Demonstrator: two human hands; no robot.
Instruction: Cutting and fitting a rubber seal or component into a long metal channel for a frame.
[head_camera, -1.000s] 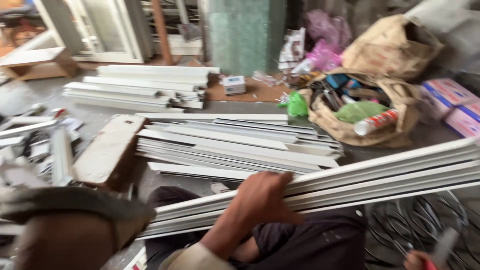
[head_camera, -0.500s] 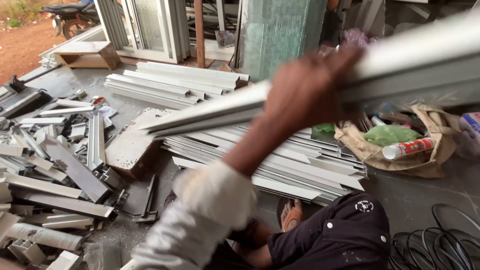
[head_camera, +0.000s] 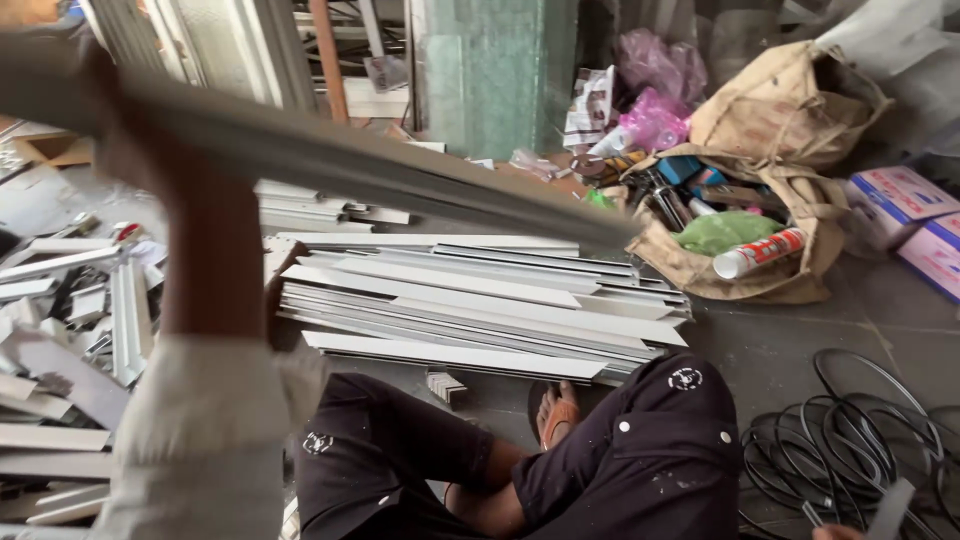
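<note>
The long grey metal strip slants across the top, its long axis running from upper left down to the right, ending above the stack of white strips. It is blurred. The left hand grips its left part, also blurred. The right hand is out of view.

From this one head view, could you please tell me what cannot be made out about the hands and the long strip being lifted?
- Left hand: motion blur smears it; the grip on the long grey strip is unclear.
- The strip's left end: cut off by the frame's left edge.
- Right hand: only a sliver shows at the bottom edge; the rest is cut off.
- Pale piece beside that hand: blurred, kind unclear.
- Contents of the tan bag: partly hidden by its folds.
</note>
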